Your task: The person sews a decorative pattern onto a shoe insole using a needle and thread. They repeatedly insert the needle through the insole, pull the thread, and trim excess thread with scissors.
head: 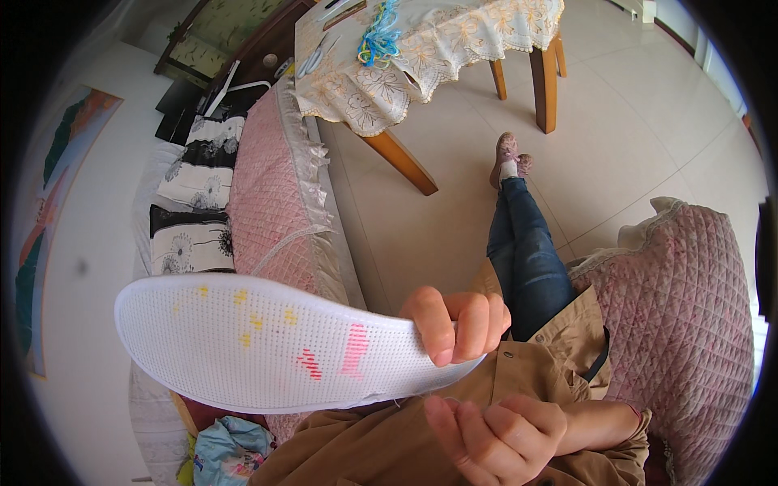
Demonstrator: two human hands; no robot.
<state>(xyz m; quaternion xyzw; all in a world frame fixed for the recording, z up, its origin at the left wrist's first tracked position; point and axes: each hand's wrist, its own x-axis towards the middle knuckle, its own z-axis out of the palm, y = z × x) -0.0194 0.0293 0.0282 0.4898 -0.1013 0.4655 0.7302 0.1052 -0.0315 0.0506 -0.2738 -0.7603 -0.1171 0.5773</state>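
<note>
A white cross-stitch insole (219, 358) with a dotted grid is held up in front of me. Small yellow stitched patches dot its wider part, and red and pink stitch rows (355, 349) lie nearer the narrow end. My left hand (459, 325) grips that narrow end, fingers folded over the upper edge; its thumb is hidden. Just below the insole's lower edge, my right hand (501, 434) has thumb and forefinger pinched together on a fine thread (416, 397). That thread runs towards the insole's edge. Whether a needle is in the fingers I cannot tell.
A table with a lace-trimmed cloth (389, 91) bears blue and yellow thread skeins (379, 36) and scissors (313, 59). A sofa with a pink quilted cover (267, 188) runs along the left. Near my lap lies a light blue bag (231, 449). Another pink quilted cover (674, 291) is at right.
</note>
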